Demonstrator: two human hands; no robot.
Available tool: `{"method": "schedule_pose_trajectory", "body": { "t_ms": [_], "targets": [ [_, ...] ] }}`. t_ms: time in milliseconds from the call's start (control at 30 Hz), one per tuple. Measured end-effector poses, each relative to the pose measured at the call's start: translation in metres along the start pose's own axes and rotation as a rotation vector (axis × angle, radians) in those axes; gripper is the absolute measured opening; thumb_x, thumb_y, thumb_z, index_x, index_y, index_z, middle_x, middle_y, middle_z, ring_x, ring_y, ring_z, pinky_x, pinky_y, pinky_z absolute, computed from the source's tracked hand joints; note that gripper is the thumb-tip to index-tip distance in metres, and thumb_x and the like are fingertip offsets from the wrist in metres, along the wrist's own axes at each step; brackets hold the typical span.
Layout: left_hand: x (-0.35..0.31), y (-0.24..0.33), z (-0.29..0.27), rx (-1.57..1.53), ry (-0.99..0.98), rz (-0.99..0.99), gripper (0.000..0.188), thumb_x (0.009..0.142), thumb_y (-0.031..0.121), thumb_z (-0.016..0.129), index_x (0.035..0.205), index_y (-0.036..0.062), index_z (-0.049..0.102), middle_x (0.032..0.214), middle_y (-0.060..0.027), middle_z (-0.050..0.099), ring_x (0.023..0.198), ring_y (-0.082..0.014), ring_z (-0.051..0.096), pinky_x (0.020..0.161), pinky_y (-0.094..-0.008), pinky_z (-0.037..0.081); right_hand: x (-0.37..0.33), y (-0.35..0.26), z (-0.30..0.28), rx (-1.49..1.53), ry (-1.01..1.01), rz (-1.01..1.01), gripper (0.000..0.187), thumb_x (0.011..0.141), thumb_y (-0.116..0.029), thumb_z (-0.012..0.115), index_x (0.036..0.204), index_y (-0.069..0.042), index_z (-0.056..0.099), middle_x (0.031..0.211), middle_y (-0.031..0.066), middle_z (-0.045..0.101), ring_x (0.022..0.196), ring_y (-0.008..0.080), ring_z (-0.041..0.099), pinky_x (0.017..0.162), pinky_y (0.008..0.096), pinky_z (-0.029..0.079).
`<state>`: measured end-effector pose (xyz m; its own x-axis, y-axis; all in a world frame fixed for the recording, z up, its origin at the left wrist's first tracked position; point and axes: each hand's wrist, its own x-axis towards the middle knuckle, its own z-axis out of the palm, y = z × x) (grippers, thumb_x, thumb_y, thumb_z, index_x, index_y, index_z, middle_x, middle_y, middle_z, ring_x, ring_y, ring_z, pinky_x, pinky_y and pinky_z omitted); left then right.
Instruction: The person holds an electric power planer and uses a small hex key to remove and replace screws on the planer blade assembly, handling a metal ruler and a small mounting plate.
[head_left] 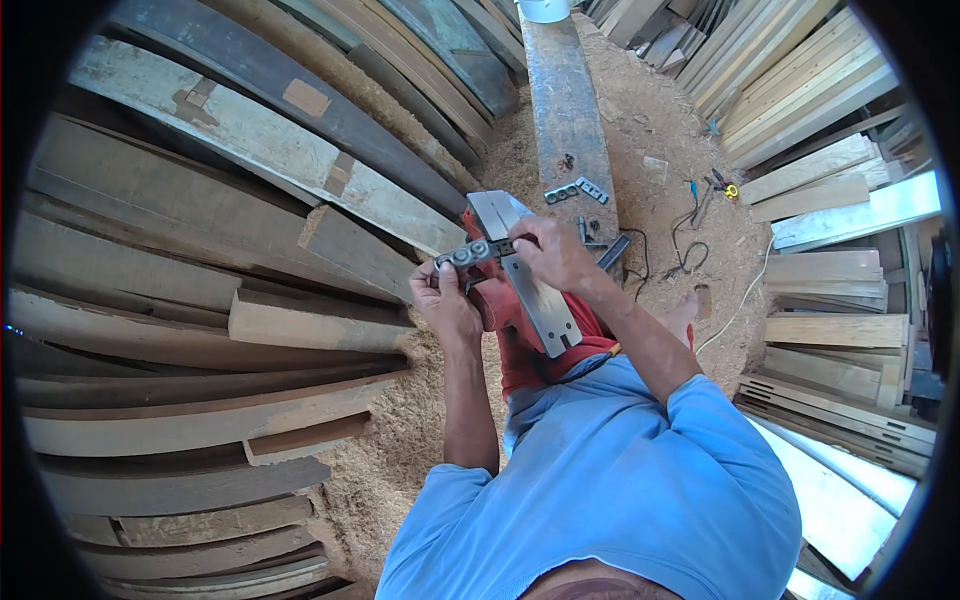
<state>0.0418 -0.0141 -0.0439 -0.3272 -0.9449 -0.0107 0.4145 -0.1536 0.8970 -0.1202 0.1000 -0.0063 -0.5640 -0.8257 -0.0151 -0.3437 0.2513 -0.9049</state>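
Observation:
An upturned red electric planer [488, 304] rests across my lap, its metal sole plate [538, 306] and shorter front plate [494, 212] facing up. My left hand [449, 314] is closed on a grey metal piece with round recesses [464, 257], which sits at the planer's left side by the gap between the plates. Over that gap bends my right hand [556, 254], fingers pinched together; whatever lies between them is hidden. Beyond it, on a worn plank bench [570, 105], lie a dark metal bar with round holes [562, 193] and a silver one [592, 190].
Small dark parts [569, 161] lie farther along the bench, and a white bucket [544, 10] stands at its far end. Pliers with yellow handles [730, 190] and black cord [690, 258] lie on the sawdust-covered floor at right. Stacked boards [150, 290] line both sides.

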Motion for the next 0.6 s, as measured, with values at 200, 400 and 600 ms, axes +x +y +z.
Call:
{"method": "schedule_pose_trajectory", "body": {
  "t_ms": [200, 400, 600],
  "targets": [
    [0.002, -0.003, -0.013, -0.307, -0.008, -0.112, 0.015, 0.106, 0.008, 0.057, 0.120, 0.0060, 0.058, 0.106, -0.0107, 0.071, 0.092, -0.0211, 0.072, 0.075, -0.0342, 0.062, 0.007, -0.013, 0.002, -0.265, -0.046, -0.003, 0.028, 0.091, -0.026, 0.066, 0.100, -0.002, 0.079, 0.101, 0.0241, 0.075, 0.099, 0.0408, 0.072, 0.092, 0.0493, 0.055],
    [0.002, -0.008, -0.016, -0.296, -0.030, -0.082, 0.013, 0.106, 0.008, 0.057, 0.118, 0.0056, 0.059, 0.104, -0.0093, 0.070, 0.090, -0.0207, 0.071, 0.075, -0.0347, 0.060, 0.019, -0.014, 0.004, -0.437, -0.098, 0.073, 0.032, 0.086, -0.031, 0.072, 0.094, 0.000, 0.079, 0.096, 0.0273, 0.075, 0.095, 0.0435, 0.074, 0.088, 0.0523, 0.058],
    [0.002, -0.010, -0.011, -0.296, -0.023, -0.049, 0.014, 0.106, 0.006, 0.057, 0.120, 0.0040, 0.057, 0.103, -0.0091, 0.069, 0.087, -0.0193, 0.071, 0.075, -0.0332, 0.060, 0.030, -0.022, -0.002, -0.532, -0.183, 0.151, 0.038, 0.085, -0.031, 0.072, 0.091, 0.006, 0.077, 0.096, 0.0284, 0.075, 0.095, 0.0426, 0.075, 0.088, 0.0503, 0.059]
  ]
}}
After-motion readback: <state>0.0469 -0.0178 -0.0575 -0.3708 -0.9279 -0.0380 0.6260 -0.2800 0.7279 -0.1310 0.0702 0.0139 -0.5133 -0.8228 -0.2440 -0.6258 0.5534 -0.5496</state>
